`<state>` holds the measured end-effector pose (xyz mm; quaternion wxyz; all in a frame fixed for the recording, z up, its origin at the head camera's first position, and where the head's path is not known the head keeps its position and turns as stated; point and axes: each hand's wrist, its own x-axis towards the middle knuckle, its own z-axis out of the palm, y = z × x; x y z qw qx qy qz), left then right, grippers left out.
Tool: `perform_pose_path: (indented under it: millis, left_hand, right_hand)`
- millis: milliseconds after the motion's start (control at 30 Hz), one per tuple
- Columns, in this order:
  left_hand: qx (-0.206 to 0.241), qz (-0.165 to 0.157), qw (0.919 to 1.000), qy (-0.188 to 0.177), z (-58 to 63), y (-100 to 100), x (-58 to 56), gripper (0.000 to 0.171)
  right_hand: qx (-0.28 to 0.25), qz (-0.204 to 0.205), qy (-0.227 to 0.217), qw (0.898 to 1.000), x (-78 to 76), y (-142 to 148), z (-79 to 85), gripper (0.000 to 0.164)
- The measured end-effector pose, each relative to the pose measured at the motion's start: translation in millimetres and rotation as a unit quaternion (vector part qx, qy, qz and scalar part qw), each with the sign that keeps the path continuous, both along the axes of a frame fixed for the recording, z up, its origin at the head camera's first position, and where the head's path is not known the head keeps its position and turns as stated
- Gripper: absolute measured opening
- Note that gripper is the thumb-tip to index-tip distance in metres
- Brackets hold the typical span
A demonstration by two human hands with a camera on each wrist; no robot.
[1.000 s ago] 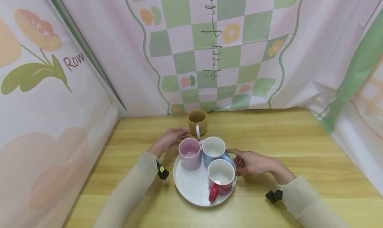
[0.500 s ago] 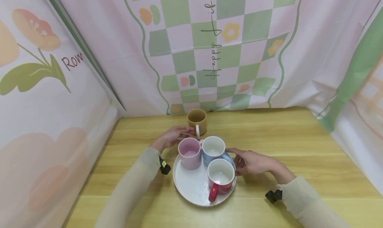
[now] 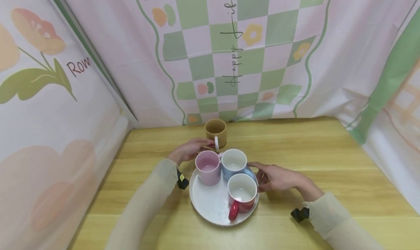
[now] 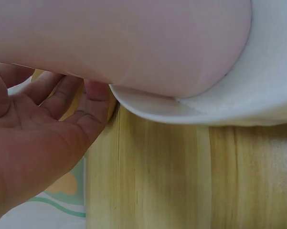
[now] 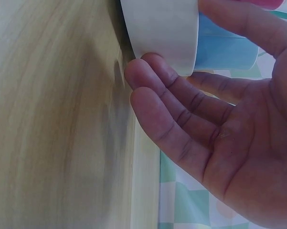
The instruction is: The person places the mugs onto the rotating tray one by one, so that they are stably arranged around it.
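On a round white plate [image 3: 210, 204] stand three mugs: a pink mug [image 3: 209, 176], a light blue mug [image 3: 228, 175] and a red mug [image 3: 247, 205] with a white inside. My left hand [image 3: 191, 150] reaches behind the pink mug, fingers slightly bent. In the left wrist view its fingertips [image 4: 96, 90] come right at the plate's rim, partly hidden by the pink mug. At the plate's right side is my right hand [image 3: 279, 177], thumb and fingers spread along the rim. Its fingers [image 5: 155, 112] rest loosely against the plate's outer wall in the right wrist view.
A brown mug [image 3: 222, 136] with a white handle stands just behind the plate, close to the left fingertips. The wooden table [image 3: 315, 144] meets a patterned cloth wall [image 3: 197, 67] at the back, with more cloth at both sides.
My left hand has slid a little to the right behind the pink mug, toward the brown mug's handle. The right hand, plate and mugs have stayed in place.
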<state>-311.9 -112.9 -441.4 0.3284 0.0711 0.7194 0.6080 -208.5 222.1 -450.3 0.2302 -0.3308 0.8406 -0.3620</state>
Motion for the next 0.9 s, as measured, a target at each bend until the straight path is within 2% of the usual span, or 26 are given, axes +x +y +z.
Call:
perform_pose_path:
  millis: [433,667,900]
  left_hand:
    - [-0.003,0.018,0.9997,-0.018,-3.0,5.8,-5.4,0.041]
    - [-0.012,0.037,0.999,-0.023,-3.3,3.2,-5.4,0.039]
    - [-0.014,0.042,0.9988,-0.022,-3.2,-3.9,-5.8,0.039]
  right_hand:
    - [-0.004,-0.001,-0.009,1.0,0.0,1.2,0.8,0.087]
    - [-0.001,-0.003,-0.008,1.0,-0.9,0.8,-2.1,0.087]
    - [0.0,-0.004,0.001,1.0,-0.8,0.8,-0.8,0.087]
